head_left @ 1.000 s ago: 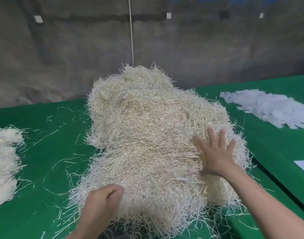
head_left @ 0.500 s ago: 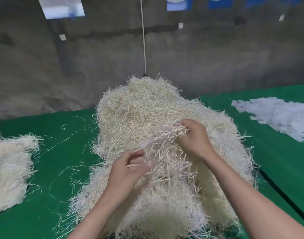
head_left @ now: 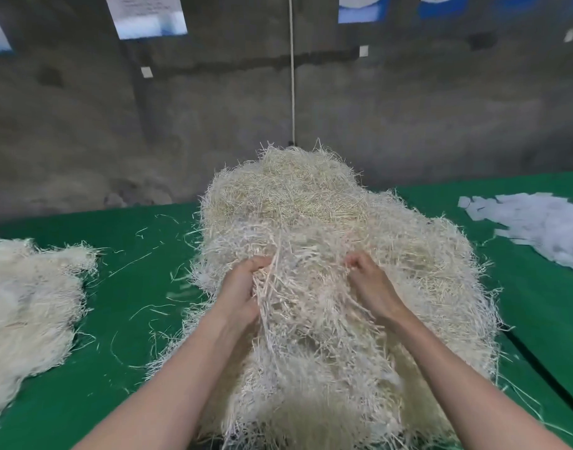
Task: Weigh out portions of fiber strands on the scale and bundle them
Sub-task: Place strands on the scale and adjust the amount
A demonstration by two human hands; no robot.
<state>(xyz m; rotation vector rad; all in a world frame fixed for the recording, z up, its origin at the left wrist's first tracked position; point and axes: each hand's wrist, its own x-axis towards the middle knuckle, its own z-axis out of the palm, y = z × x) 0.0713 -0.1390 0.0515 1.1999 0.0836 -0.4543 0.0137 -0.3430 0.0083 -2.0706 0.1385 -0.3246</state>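
Observation:
A tall heap of pale straw-like fiber strands [head_left: 311, 216] fills the middle of the green table [head_left: 142, 264]. My left hand [head_left: 241, 287] grips a clump of strands on the heap's near face, fingers curled round them. My right hand [head_left: 371, 284] pinches strands a little to the right at the same height. A sheet of strands hangs down between both hands. No scale is in view.
A second, flatter pile of fiber strands [head_left: 25, 303] lies at the table's left edge. White paper slips [head_left: 535, 222] are spread at the right. Loose strands litter the green cloth. A grey wall with a hanging cord [head_left: 291, 69] stands behind.
Both hands went from resting on the heap to gripping strands on its near face. They have since drawn apart, spreading the clump between them. The camera tilted upward.

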